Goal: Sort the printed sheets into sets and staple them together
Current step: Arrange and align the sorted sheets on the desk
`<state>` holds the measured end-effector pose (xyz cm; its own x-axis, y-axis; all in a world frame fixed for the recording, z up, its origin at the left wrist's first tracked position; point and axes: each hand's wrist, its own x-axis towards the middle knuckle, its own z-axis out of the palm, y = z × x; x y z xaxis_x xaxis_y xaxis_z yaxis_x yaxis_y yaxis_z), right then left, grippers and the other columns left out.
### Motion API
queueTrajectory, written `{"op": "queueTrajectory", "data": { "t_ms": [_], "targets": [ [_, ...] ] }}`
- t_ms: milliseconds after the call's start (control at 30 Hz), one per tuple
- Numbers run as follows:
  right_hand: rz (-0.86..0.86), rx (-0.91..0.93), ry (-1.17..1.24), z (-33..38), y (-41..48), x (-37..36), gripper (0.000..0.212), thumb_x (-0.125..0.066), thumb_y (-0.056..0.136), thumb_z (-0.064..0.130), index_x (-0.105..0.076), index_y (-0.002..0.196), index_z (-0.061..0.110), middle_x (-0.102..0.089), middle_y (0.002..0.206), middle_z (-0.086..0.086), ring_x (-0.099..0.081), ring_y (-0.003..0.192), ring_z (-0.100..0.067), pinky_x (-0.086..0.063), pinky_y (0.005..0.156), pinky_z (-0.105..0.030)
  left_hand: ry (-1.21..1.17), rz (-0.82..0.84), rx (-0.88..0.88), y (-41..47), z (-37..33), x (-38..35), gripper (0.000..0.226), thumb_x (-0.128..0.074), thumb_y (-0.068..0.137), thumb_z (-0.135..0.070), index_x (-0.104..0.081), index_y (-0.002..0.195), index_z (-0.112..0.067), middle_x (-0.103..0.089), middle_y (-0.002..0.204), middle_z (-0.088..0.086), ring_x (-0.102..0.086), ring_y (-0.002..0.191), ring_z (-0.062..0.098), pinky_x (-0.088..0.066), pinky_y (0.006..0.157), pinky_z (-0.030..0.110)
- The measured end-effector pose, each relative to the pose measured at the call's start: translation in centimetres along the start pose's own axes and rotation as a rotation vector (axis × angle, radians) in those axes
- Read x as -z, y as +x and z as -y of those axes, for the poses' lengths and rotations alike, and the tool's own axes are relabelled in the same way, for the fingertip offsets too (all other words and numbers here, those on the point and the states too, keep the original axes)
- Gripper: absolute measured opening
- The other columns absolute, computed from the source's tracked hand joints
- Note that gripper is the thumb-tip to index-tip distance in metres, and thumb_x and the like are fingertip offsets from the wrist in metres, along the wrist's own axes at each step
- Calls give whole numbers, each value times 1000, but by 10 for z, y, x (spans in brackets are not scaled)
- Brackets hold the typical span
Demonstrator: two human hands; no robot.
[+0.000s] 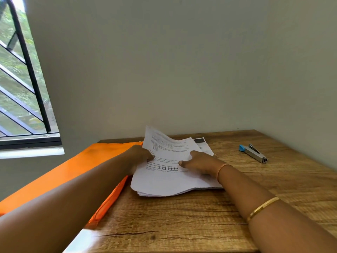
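A stack of printed sheets [164, 183] lies on the wooden table [182, 221], its top sheets curled upward at the far end. My left hand [140, 157] grips the stack's left edge, thumb on top of the upper sheet. My right hand [198, 162] holds the right side of the upper sheets, thumb pressed on the printed page near a row of boxes. A silver stapler [253, 153] with a blue end lies apart on the table, to the right of the stack.
An orange folder [69, 172] lies along the table's left side, partly under my left arm. A sheet with a dark header [200, 141] pokes out behind the stack. Walls close the table at the back and right; a barred window [21, 88] is at left.
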<state>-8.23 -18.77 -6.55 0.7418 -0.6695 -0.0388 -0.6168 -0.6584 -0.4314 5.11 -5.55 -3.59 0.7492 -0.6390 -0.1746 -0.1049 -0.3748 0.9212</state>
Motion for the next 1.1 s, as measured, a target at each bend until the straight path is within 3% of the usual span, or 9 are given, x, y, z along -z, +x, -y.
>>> {"op": "queueTrajectory", "data": {
  "t_ms": [200, 267, 333, 400, 567, 700, 833, 1000, 1100],
  "targets": [
    [-211, 2, 315, -8, 6, 5, 51, -53, 89, 41, -45, 133, 16, -53, 133, -3, -49, 121, -27, -36, 105, -46, -4, -75, -158, 6, 5, 1, 35, -61, 88, -1, -52, 121, -6, -63, 111, 14, -63, 83, 27, -51, 65, 37],
    [-311, 14, 436, -13, 5, 9, 42, -54, 90, 30, -49, 128, 13, -57, 123, 0, -54, 112, -23, -45, 91, -34, -70, -81, -192, 8, 6, 2, 32, -62, 87, -2, -53, 118, -7, -64, 108, 12, -63, 76, 21, -49, 57, 32],
    [-361, 12, 566, -15, 3, 14, 35, -52, 93, 19, -49, 126, 10, -57, 115, -3, -53, 98, -18, -43, 70, -25, -117, -89, -232, 8, 4, 3, 30, -62, 88, -3, -54, 115, -9, -64, 107, 10, -63, 75, 20, -49, 57, 31],
    [-387, -6, 672, -20, 5, 17, 31, -51, 92, 17, -47, 122, 8, -57, 111, -5, -51, 93, -17, -40, 65, -25, -158, -86, -261, 9, 2, 3, 28, -62, 88, -3, -54, 114, -11, -65, 105, 9, -63, 78, 21, -50, 63, 33],
    [-311, -126, 1050, -19, 6, 26, 23, -54, 89, 10, -56, 109, -1, -60, 106, -13, -57, 94, -28, -48, 88, -38, -166, -105, -339, 10, 3, 6, 34, -66, 86, -7, -52, 116, -12, -66, 111, 9, -67, 91, 27, -55, 80, 46],
    [-369, -16, 1066, -15, 3, 36, 8, -54, 93, 9, -61, 97, 11, -64, 104, -10, -59, 94, -27, -49, 88, -35, -231, -187, -457, 8, 0, 7, 33, -68, 84, -10, -52, 112, -14, -65, 111, 9, -66, 94, 28, -54, 85, 49],
    [-555, 189, 1097, -8, -4, 46, 15, -53, 93, 9, -64, 92, 20, -66, 93, 1, -62, 85, -18, -52, 78, -28, -323, -233, -593, 3, -12, 7, 28, -68, 84, -11, -52, 106, -14, -66, 101, 5, -68, 84, 22, -56, 73, 38],
    [-667, 338, 1212, -9, -7, 56, 21, -56, 92, 8, -67, 83, 23, -69, 89, 0, -63, 84, -21, -52, 81, -33, -546, -148, -685, -5, -28, 4, 18, -66, 84, -5, -58, 97, -14, -72, 89, 1, -71, 73, 17, -58, 61, 30],
    [-611, 323, 1253, -14, -7, 51, 20, -55, 92, 6, -66, 86, 22, -68, 89, 1, -63, 82, -19, -53, 77, -29, -541, -3, -606, -4, -24, 2, 26, -69, 81, -8, -61, 106, -9, -73, 97, 10, -71, 83, 25, -59, 72, 40]
  ]
}}
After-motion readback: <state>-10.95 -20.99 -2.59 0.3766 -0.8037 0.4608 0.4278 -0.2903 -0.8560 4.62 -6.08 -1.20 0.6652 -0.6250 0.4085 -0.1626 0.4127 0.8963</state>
